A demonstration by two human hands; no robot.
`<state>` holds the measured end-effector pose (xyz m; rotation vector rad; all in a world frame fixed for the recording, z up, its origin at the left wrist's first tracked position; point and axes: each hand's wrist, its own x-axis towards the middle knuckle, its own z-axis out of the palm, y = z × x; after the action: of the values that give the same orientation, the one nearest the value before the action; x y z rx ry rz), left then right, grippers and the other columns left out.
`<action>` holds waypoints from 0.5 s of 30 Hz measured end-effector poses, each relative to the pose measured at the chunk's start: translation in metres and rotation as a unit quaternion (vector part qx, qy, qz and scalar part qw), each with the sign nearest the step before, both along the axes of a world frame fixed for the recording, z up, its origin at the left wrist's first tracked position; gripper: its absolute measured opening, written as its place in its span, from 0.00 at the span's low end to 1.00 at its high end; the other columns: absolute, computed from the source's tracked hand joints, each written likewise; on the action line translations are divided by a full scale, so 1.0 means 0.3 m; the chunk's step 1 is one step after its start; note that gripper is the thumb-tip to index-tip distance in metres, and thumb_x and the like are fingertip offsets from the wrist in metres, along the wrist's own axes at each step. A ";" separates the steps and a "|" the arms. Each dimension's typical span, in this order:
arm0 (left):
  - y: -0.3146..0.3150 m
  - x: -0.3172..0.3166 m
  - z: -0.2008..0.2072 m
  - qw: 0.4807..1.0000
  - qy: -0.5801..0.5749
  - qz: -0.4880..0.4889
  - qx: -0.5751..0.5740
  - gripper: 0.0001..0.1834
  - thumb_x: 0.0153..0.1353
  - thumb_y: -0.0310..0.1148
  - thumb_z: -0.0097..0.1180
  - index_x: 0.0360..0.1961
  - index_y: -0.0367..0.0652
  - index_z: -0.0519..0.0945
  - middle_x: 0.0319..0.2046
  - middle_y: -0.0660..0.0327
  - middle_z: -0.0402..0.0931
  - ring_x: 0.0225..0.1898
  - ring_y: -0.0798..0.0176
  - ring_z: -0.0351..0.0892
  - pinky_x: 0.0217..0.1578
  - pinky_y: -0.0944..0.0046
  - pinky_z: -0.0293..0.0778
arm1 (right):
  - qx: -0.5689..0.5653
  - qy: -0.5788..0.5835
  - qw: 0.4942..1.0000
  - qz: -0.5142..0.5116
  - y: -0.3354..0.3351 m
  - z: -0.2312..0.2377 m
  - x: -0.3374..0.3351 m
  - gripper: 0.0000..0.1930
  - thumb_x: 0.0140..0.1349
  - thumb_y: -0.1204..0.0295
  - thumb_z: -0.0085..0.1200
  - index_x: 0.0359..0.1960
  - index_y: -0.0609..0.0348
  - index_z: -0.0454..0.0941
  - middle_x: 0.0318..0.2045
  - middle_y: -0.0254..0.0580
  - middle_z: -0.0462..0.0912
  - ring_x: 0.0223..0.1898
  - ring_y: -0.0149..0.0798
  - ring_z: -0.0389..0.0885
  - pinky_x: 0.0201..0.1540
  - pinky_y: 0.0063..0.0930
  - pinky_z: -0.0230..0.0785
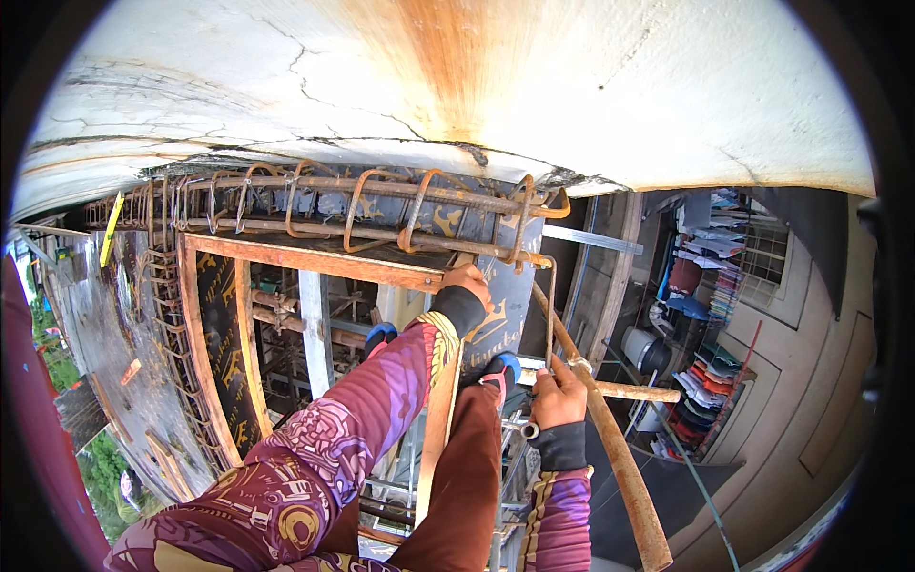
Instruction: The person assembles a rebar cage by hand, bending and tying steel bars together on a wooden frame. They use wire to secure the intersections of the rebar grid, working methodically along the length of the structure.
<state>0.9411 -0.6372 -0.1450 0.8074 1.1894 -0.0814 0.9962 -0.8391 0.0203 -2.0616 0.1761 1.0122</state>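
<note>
My left hand [467, 289] is closed around the corner of a reddish timber frame [324, 261], just below a rusty rebar cage [410, 214]. The exact hold of its fingertips is partly hidden. My right hand [559, 396] is lower and further right, fingers wrapped around the lower end of a thin bent steel bar [550, 315]. The bar rises to a bend beside the cage's right end. Close to my right hand, a thick rusty pipe [620, 458] slopes down to the right and crosses a shorter rusty pipe [639, 392].
A cracked white concrete wall [572, 86] runs along the top. My shoes [500, 372] stand among dark formwork panels [505, 305] and timber, with openings beneath. Weathered boards [124, 343] lie left, near a yellow level [111, 231]. Stacked clothes [715, 386] sit far below right.
</note>
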 end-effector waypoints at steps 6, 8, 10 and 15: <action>0.009 -0.051 -0.095 0.988 -0.104 0.058 -0.101 0.07 0.63 0.29 0.49 0.39 0.37 0.70 0.23 0.48 0.72 0.20 0.49 0.72 0.18 0.48 0.69 | 0.029 0.114 0.992 -0.034 0.056 0.078 0.061 0.17 0.66 0.74 0.52 0.55 0.65 0.78 0.19 0.36 0.74 0.11 0.27 0.67 0.12 0.24 0.58; 0.011 -0.066 -0.103 0.986 -0.127 0.049 -0.094 0.08 0.64 0.31 0.48 0.39 0.38 0.69 0.24 0.48 0.72 0.20 0.48 0.72 0.19 0.47 0.69 | 0.027 0.131 0.990 -0.036 0.052 0.074 0.067 0.17 0.66 0.74 0.51 0.56 0.65 0.77 0.19 0.36 0.74 0.11 0.27 0.67 0.11 0.25 0.58; 0.013 -0.064 -0.088 0.986 -0.121 0.047 -0.106 0.07 0.65 0.31 0.49 0.39 0.38 0.70 0.24 0.49 0.73 0.22 0.47 0.74 0.19 0.47 0.71 | 0.023 0.146 0.989 -0.033 0.048 0.072 0.075 0.17 0.67 0.73 0.51 0.56 0.65 0.77 0.20 0.37 0.74 0.10 0.27 0.67 0.10 0.26 0.58; 0.014 0.002 0.051 0.999 0.022 -0.017 -0.037 0.04 0.67 0.29 0.51 0.38 0.40 0.71 0.26 0.53 0.76 0.29 0.50 0.82 0.24 0.49 0.78 | 0.015 0.187 0.982 -0.011 0.064 0.100 0.097 0.14 0.67 0.72 0.50 0.50 0.65 0.78 0.20 0.38 0.74 0.10 0.29 0.67 0.09 0.28 0.59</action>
<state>0.9417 -0.6329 -0.1297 0.7638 1.2073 -0.1712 1.0252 -0.8200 0.0503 -1.8208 0.3725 1.3736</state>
